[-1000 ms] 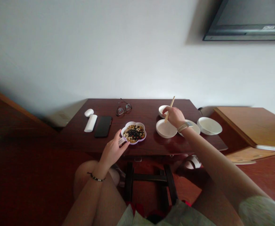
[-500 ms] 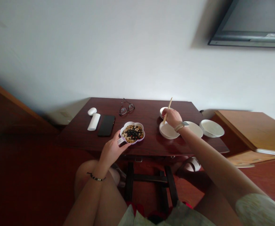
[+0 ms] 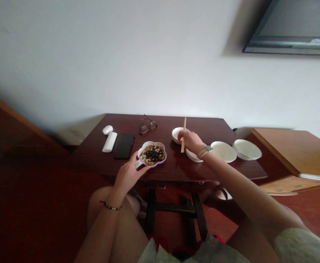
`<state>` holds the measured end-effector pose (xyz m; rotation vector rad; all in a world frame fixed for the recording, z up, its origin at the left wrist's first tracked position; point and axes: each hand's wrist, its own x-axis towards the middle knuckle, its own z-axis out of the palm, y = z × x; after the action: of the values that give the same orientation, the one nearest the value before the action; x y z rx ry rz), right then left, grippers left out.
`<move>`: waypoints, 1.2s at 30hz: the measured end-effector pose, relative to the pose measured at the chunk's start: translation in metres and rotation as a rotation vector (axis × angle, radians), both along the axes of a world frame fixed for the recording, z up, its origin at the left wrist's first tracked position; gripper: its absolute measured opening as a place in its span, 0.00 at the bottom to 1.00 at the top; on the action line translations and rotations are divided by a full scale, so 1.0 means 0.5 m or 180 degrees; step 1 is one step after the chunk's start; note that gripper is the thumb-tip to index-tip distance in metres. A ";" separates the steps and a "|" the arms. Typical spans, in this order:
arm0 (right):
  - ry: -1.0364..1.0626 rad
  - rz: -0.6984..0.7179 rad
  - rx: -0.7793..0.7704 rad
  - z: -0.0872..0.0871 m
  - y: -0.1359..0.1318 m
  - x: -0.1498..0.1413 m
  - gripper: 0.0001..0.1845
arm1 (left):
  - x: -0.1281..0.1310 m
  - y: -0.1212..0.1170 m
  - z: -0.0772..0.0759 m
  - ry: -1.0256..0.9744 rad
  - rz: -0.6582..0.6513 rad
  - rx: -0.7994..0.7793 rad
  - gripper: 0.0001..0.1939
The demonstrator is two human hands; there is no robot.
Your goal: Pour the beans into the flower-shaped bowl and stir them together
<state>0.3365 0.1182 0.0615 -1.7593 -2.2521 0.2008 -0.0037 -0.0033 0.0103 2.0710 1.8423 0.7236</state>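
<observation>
My left hand grips the near left rim of a flower-shaped purple bowl filled with mixed nuts and dark bits, near the front edge of the dark wooden table. My right hand, with a watch on the wrist, is closed on a pair of wooden chopsticks held almost upright. It hovers between a small white bowl behind it and a white dish partly hidden under the wrist.
Glasses, a black phone and two white devices lie on the table's left half. Two more white dishes sit at the right. A lighter wooden table stands beside. My knees are below.
My right hand with the chopsticks has moved left, away from the white dishes toward the nut bowl, and the chopsticks now stand more upright. My left hand still holds the bowl.
</observation>
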 end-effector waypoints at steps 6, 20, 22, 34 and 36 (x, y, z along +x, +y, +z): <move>0.0110 0.0155 0.0009 0.003 -0.045 -0.023 0.07 | -0.017 0.002 -0.006 0.0181 0.0217 0.0024 0.42; 0.0518 0.0794 0.0046 -0.009 -0.133 -0.014 0.07 | -0.025 -0.003 0.005 0.0292 0.0372 0.0005 0.41; 0.0586 0.0864 0.0099 -0.012 -0.150 -0.009 0.08 | -0.028 -0.002 0.002 0.0277 0.0376 0.0007 0.41; 0.1077 0.0380 0.1386 -0.079 -0.256 0.071 0.04 | -0.043 -0.004 -0.006 0.0208 0.0408 -0.0065 0.43; 0.1012 0.0096 0.1831 -0.094 -0.276 0.103 0.05 | -0.043 -0.008 -0.004 0.0220 0.0365 -0.0022 0.43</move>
<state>0.3878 -0.0197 0.0147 -1.2873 -1.8623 -0.1430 -0.0251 -0.0074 0.0082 2.0236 2.0122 0.6802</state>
